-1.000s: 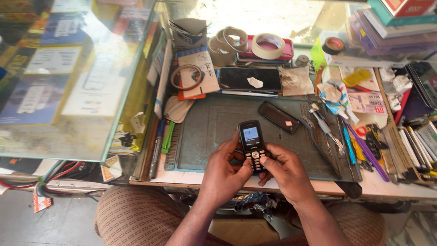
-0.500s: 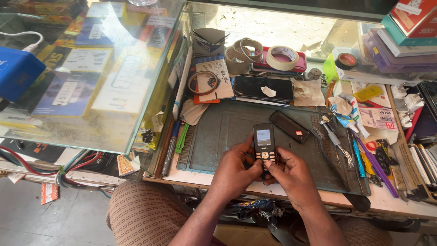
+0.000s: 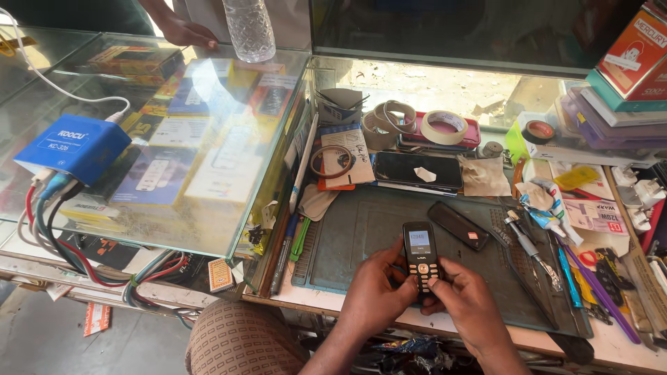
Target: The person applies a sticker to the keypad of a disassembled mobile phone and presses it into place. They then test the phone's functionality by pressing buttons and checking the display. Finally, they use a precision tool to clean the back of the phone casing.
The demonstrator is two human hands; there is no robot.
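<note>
Phone [image 3: 421,258] sits in both my hands now, a small black keypad handset with its little screen lit. My left hand [image 3: 379,295] wraps its lower left side and my right hand [image 3: 469,302] closes on it from the right, thumbs over the keys, so the 2 hands are together, clamped on the phone. I hold it just above the near edge of the green mat [image 3: 361,236] on the bench [image 3: 611,347]. Compared with a second ago, the phone has stayed in the same grip with the screen on; what has changed is mostly my view, which has lifted, so the glass showcase [image 3: 174,139] to my left shows more fully, with a blue charger box [image 3: 73,146] on top and cables running from it. Another person's hand [image 3: 184,31] and a clear bottle [image 3: 249,28] rest at the far edge of the glass. I judge I am in the middle of pressing keys, not finished.

Inside the showcase lie packaged boxes, laid flat. On the mat beside my hands lies a second dark phone [image 3: 457,226], apart from mine. Behind it lie a bigger phone with a dark screen [image 3: 417,170] and 1 roll of tape [image 3: 445,127]. Hand tools [image 3: 531,250] lie loose at the right.
</note>
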